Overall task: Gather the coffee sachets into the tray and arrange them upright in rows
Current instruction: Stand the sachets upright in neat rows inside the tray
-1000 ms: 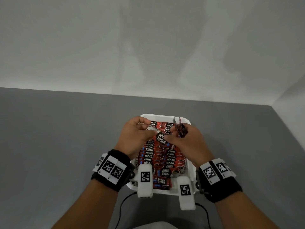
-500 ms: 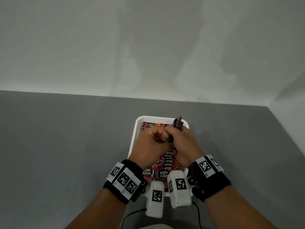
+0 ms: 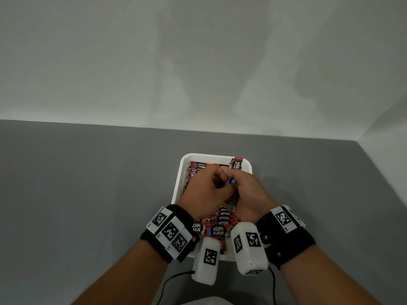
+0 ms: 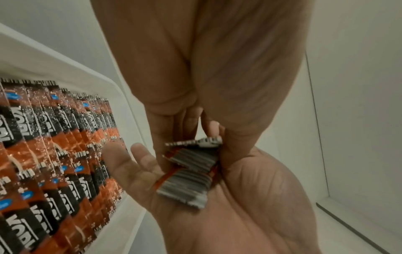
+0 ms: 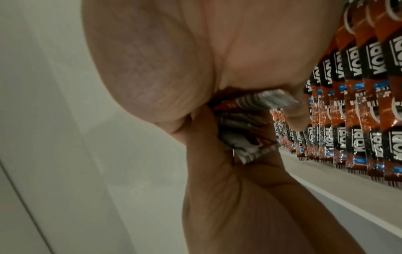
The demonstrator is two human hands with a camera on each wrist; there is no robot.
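Item: white tray (image 3: 176, 190) on grey counter (image 3: 88, 183), at about 6 o'clock in the head view, close to the person.

Contents: red-and-black coffee sachets (image 3: 219, 230) marked "KOPI JUAN", standing upright in rows. Rows show at the tray's 12 o'clock end and again at its 6 o'clock end; the middle is hidden by the hands. The left wrist view shows packed rows (image 4: 54, 137) running along the tray wall at 9 o'clock of that picture.

Loose bundle: a small bunch of sachets (image 3: 235, 165) held above the tray, its top end sticking up at the tray's 1 o'clock corner. Crimped silver ends of the bunch (image 4: 189, 171) show in the left wrist view.

Left hand (image 3: 204, 192): palm cupped under the lower end of the bunch, fingers loosely curled around it.

Right hand (image 3: 248, 194): fingers and thumb clamped round the bunch, touching the left hand.

Both hands together over the tray's centre.

Other: black wrist straps with white coded markers (image 3: 170, 233); a black cable (image 3: 174, 280) at 6 o'clock.
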